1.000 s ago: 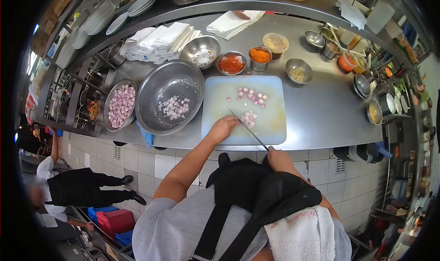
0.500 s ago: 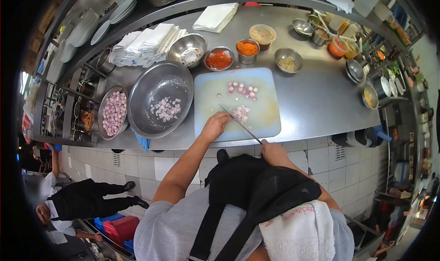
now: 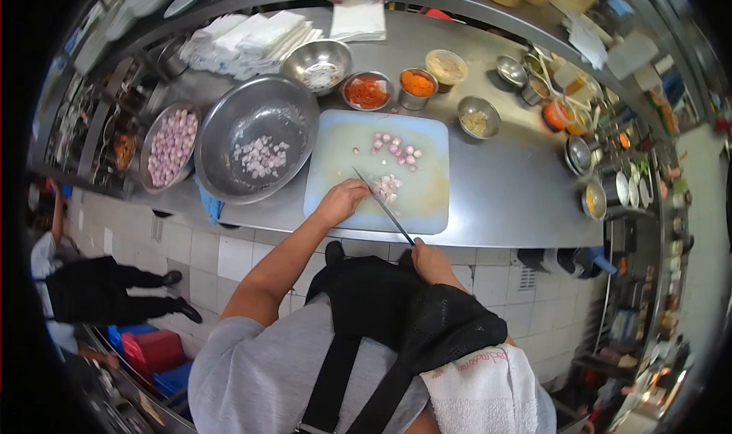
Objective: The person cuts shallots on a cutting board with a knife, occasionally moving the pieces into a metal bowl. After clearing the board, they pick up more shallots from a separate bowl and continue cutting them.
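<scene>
My right hand [image 3: 432,262] grips a knife [image 3: 394,219] by its handle at the front of a white cutting board [image 3: 435,205]. The blade points away to the left across the board. Close against the left side of the blade, my left hand [image 3: 343,202] has its fingers pressed together; whatever they hold is hidden. Just right of the blade lies a small heap of chopped shallots [image 3: 389,188]. Several whole peeled shallots [image 3: 399,152] sit farther back on the board. Left of the board, a large steel bowl [image 3: 293,156] contains cut shallot pieces [image 3: 263,157].
A bowl of peeled shallots [image 3: 171,146] stands at far left. Behind the board are bowls of red strips [image 3: 367,91] and orange slices [image 3: 416,83], and a plastic tub [image 3: 447,67]. White cloths [image 3: 252,41] lie at the back. Another person [image 3: 99,289] stands at left.
The camera view has turned, shifting most of the counter leftward. My hands stay at the board, with the knife at nearly the same spot beside the chopped heap.
</scene>
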{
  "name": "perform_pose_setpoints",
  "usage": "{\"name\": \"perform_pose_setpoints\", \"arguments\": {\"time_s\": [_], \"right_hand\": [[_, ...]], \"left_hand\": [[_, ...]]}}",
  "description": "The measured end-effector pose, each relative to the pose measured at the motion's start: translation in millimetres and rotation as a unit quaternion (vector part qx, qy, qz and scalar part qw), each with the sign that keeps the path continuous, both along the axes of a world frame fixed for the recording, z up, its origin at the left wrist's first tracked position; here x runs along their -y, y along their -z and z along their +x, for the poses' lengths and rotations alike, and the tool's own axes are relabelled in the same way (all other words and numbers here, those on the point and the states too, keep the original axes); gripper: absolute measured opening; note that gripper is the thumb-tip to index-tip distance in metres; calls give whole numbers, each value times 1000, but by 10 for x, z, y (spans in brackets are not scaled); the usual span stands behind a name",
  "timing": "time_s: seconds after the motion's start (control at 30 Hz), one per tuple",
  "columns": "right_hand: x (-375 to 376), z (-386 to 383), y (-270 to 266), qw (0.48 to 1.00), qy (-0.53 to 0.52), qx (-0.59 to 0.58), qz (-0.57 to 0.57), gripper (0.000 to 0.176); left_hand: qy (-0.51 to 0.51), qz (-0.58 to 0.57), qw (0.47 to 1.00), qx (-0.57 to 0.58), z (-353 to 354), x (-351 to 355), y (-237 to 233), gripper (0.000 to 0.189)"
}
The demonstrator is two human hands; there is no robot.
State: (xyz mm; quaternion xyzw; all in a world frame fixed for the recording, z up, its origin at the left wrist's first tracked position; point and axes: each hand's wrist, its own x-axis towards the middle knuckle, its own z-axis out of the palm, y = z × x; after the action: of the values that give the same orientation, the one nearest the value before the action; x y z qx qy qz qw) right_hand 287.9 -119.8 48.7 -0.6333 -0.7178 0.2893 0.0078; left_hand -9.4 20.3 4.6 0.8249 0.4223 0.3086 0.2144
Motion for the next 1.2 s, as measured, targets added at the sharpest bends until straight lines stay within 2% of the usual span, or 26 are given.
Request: {"name": "perform_pose_setpoints", "arguments": {"time_s": [0.07,0.13,0.2,0.27,0.37,0.47,0.53,0.67,0.7,0.77,0.83,0.9,1.07,1.2], "right_hand": [[-79,-23,-71,1000,-26,-5,12,24],[8,-36,-263,1000,8,17,7,25],[2,-13,-35,999,-6,35,-3,28],[-46,-8,116,999,9,-19,25,26],[-40,-52,-310,1000,-9,13,25,28],[23,10,24,999,-10,-5,35,29],[-30,-4,53,1000,-6,-1,16,29],[-34,-29,-296,1000,-3,16,14,30],[-13,-42,-304,1000,0,27,1,31],[-33,8,21,1000,3,3,2,30],[-115,-32,-82,1000,-1,-21,9,30],[-86,-21,-308,1000,-14,22,-10,30],[-61,-18,-70,999,-2,30,-23,30],[-34,-22,-277,1000,-5,22,2,28]], "left_hand": [[13,-5,1000,6,-46,-3,-7,15],[2,3,1000,12,-62,16,11,15],[6,11,1000,19,-72,22,27,15],[15,1,1000,5,-78,11,36,17],[14,21,1000,18,-87,2,106,16],[11,3,999,34,-92,30,90,16],[14,-1,1000,28,-80,63,64,16],[7,24,999,31,-77,32,63,16],[8,26,999,31,-79,20,56,16],[6,8,1000,27,-80,44,68,16],[8,17,999,33,-72,44,82,16],[11,24,999,36,-89,55,78,15],[4,19,1000,19,-72,53,85,14],[0,21,999,24,-74,66,44,12]]}}
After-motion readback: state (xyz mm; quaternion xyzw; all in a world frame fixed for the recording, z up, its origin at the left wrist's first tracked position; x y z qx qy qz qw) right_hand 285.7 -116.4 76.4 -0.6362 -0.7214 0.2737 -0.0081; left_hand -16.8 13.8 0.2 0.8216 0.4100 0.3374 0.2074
